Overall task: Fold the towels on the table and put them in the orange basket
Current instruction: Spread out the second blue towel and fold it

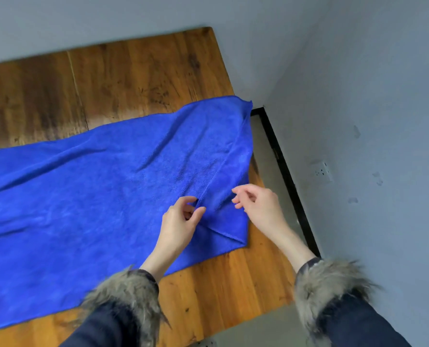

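A large blue towel lies spread across the wooden table, running off the left edge of the view. Its right end is folded back on itself, forming a flap near the table's right edge. My left hand hovers over the flap's hemmed edge with fingers curled and apart, holding nothing. My right hand hangs just right of the flap, fingers loosely bent and apart, also holding nothing. No orange basket is in view.
The table's right edge runs close to a grey wall with a socket. A black baseboard and grey floor show in the gap. Bare wood lies beyond the towel and at the near edge.
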Demonstrator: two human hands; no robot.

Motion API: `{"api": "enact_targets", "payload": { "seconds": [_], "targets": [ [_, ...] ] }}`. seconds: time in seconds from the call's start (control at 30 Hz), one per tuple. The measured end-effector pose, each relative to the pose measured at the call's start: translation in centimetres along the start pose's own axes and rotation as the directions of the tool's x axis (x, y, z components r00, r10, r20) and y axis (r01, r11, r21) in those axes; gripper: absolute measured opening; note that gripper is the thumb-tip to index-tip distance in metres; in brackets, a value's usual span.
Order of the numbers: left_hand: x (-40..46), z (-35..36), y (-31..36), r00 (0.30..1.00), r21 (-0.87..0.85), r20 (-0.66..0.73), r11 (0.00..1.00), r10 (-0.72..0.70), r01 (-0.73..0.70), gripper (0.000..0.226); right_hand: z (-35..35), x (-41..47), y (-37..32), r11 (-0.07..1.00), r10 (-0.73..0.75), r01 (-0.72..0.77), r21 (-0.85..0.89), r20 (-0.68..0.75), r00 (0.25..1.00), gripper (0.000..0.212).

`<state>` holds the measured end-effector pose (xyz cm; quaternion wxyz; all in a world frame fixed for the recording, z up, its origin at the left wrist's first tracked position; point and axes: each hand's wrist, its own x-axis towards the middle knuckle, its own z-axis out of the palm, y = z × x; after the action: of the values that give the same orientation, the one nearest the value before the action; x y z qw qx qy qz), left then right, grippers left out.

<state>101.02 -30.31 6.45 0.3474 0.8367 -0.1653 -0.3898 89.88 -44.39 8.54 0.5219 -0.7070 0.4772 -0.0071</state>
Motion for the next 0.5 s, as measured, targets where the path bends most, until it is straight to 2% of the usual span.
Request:
{"api": "enact_targets", "payload": {
  "seconds": [0.1, 0.2, 0.37, 0.43, 0.5],
  "targets": [
    [0.3, 0.4, 0.0, 0.999, 0.044, -0.001, 0.998, -0.040, 0.040, 0.013, -1.7, 3.8, -1.2, 1.000, 0.018, -0.015, 0.018, -0.199, 0.980, 0.019],
    [0.8, 0.3, -0.4, 0.999, 0.090, 0.006, 0.995, -0.048, 0.048, 0.009, -2.8, 9.2, -2.2, 0.998, 0.067, -0.069, 0.007, -0.335, 0.940, 0.024],
    [1.3, -0.1, -0.3, 0.997, 0.156, 0.071, 0.987, -0.042, 0.030, 0.015, -3.6, 17.1, -4.4, 0.986, 0.155, -0.167, -0.007, -0.339, 0.928, 0.041],
    [1.6, -0.1, 0.0, 0.993, 0.194, 0.092, 0.980, -0.067, 0.048, 0.013, -3.4, 19.0, -5.3, 0.984, 0.178, -0.176, 0.034, -0.313, 0.933, 0.041],
    [1.8, 0.0, 0.3, 0.991, 0.227, 0.104, 0.972, -0.088, 0.063, 0.012, -3.2, 20.5, -5.8, 0.974, 0.224, -0.204, 0.097, -0.285, 0.932, 0.029]
  ]
}}
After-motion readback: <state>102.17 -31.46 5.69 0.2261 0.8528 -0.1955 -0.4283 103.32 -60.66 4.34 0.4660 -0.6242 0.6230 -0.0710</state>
